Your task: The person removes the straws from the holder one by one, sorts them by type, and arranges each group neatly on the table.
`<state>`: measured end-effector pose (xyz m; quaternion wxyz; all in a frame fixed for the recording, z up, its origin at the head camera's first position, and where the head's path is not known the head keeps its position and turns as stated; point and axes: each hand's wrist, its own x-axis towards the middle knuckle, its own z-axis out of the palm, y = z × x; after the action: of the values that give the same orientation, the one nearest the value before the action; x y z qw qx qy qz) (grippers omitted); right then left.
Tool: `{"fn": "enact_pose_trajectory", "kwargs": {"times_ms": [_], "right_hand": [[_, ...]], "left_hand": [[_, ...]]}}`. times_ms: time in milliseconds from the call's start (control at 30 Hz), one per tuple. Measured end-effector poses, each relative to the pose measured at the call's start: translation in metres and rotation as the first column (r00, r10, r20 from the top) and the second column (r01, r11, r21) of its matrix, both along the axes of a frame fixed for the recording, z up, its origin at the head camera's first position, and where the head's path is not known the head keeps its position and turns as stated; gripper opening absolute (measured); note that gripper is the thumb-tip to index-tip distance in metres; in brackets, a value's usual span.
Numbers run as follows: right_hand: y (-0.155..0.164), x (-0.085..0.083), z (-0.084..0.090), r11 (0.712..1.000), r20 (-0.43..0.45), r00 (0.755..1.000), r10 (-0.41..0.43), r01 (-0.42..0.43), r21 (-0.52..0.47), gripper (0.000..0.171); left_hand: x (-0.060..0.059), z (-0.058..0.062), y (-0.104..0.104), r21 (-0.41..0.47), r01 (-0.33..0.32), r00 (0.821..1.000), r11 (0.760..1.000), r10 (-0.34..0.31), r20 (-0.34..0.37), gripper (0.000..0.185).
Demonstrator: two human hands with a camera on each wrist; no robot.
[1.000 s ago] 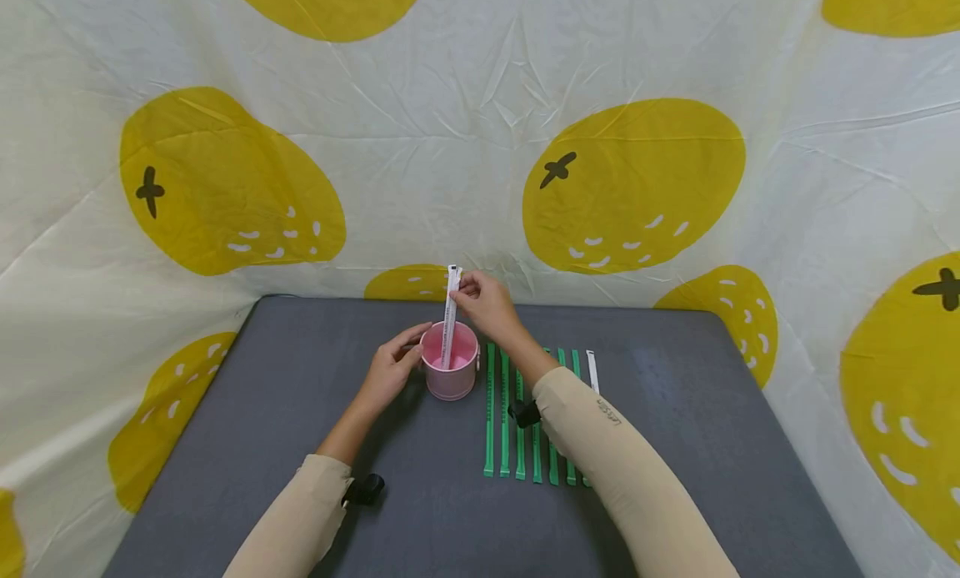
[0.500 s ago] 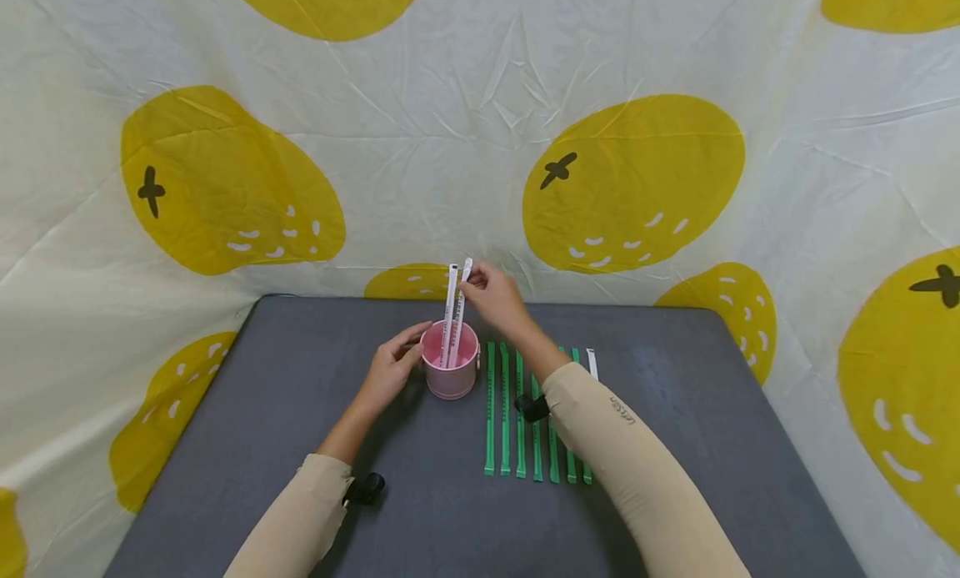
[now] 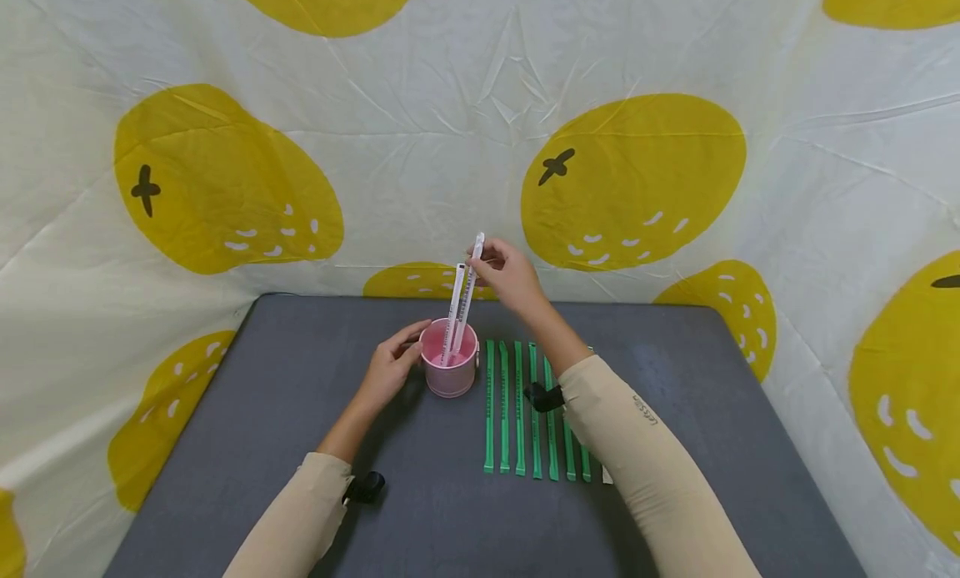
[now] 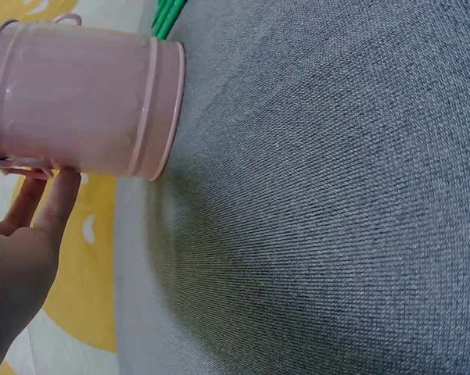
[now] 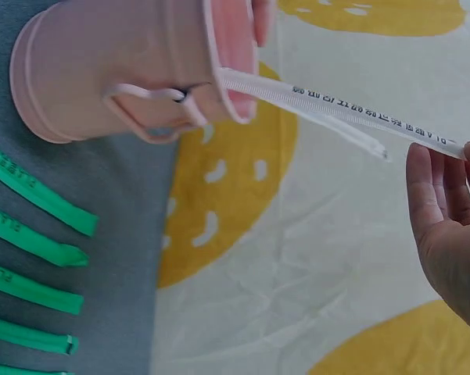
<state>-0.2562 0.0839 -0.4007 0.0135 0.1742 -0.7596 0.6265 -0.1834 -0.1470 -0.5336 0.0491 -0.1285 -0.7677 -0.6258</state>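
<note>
A small pink metal bucket [image 3: 450, 382] stands upright on the table. My left hand [image 3: 386, 374] touches its left side, fingers fairly straight; in the left wrist view, fingertips [image 4: 64, 187] meet the wall beside a handle lug. Above the rim, my right hand [image 3: 510, 278] pinches the upper end of a white paper-wrapped straw [image 3: 467, 299], whose lower end is inside the bucket. A second white wrapped straw [image 3: 454, 303] leans in the bucket just left of it. In the right wrist view, printed letters run along the held straw [image 5: 336, 105].
Several green wrapped straws [image 3: 520, 411] lie in a parallel row right of the bucket, partly under my right forearm. The end of another white one [image 3: 607, 475] shows past the sleeve. A fabric wall with yellow fruit prints [image 3: 633, 182] hangs behind the dark table [image 3: 435, 495].
My right hand has moved up and to the right with its straw, drawing it apart from the other white straw, which has tilted slightly right. The left hand stays at the bucket.
</note>
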Motion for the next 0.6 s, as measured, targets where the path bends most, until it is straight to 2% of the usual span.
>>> {"fn": "enact_pose_trajectory", "kwargs": {"times_ms": [333, 600], "right_hand": [[0.027, 0.006, 0.029, 0.995, -0.095, 0.995, 0.034, -0.043, -0.091, 0.03], [0.06, 0.011, 0.046, 0.983, -0.111, 0.994, -0.017, -0.004, -0.182, 0.028]], "left_hand": [[0.003, 0.001, -0.001, 0.004, 0.001, 1.0, 1.0, -0.001, 0.009, 0.04], [0.005, 0.004, 0.0, -0.022, -0.009, 0.999, 1.0, 0.01, 0.035, 0.04]]}}
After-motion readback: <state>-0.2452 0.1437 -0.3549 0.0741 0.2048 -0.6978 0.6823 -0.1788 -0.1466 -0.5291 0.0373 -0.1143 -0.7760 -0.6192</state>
